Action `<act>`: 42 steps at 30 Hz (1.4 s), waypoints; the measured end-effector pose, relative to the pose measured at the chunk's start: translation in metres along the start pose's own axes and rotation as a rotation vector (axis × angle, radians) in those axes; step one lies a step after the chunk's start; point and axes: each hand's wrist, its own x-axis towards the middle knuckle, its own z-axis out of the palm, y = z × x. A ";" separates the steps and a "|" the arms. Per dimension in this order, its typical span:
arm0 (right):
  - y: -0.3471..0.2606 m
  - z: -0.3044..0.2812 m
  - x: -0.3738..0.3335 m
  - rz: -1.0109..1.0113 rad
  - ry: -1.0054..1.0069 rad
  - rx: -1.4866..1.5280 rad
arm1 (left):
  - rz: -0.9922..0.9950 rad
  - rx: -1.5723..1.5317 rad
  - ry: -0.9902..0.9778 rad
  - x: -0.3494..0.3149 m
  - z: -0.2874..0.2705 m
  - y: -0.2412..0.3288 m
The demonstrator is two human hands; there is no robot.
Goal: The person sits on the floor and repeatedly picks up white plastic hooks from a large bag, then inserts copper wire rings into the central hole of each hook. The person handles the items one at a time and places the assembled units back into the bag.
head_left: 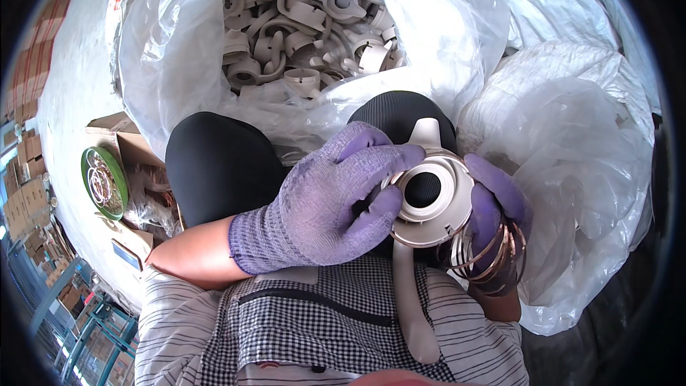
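Purple-grey knit gloves with smooth purple fingers cover both hands. Between them is a beige plastic pot top point(421, 234), round with a hole in its middle, a spout pointing away from me and a long handle toward my lap. My left hand point(325, 204) pinches its left rim with thumb and fingers. From the right side my right hand point(502, 193) grips the same pot top, its fingers partly hidden behind it. Several thin copper- and silver-coloured metal rings point(511, 257) hang around the fingers of my right hand. A thin coppery line shows along the pot top's lower rim.
Beyond my knees, a large clear plastic bag point(182, 50) holds a pile of similar beige parts point(300, 18). A white sack with a clear liner point(579, 164) stands at the right. To the left are a cardboard box point(136, 149), a green basket point(121, 204) of rings and a phone point(127, 255).
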 end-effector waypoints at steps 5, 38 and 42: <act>0.016 0.001 -0.004 -0.030 -0.095 0.329 | -0.013 0.005 -0.121 0.000 -0.010 -0.004; 0.026 0.021 -0.004 0.114 -0.170 0.454 | 0.225 0.314 -0.150 0.025 0.010 -0.034; 0.019 0.018 0.001 0.104 -0.183 0.304 | 0.292 0.322 -0.089 0.022 0.016 -0.048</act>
